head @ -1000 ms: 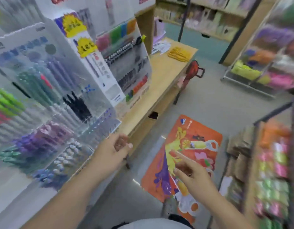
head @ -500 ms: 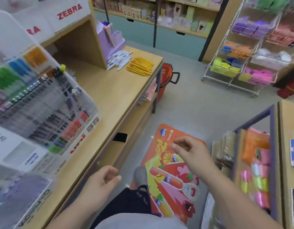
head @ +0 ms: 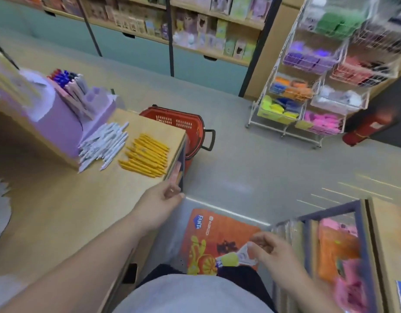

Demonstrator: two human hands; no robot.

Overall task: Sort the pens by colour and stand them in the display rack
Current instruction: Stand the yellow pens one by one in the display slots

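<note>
A heap of white pens and a heap of yellow pens lie side by side on the wooden counter. Behind them stands a purple display rack with blue and red pens upright in its top. My left hand hovers over the counter's right edge, fingers loosely curled, holding nothing, well short of the yellow pens. Out over the floor to the right, my right hand also hangs loosely curled and empty.
A red shopping basket stands on the floor beyond the counter's far end. An orange floor mat lies below me. A white wire rack of coloured goods stands at the back right, and a low shelf at my right.
The view has swung right, away from the clear pen displays, and closer to the two pen heaps. My left hand has moved forward along the counter edge. My right hand has dropped lower.
</note>
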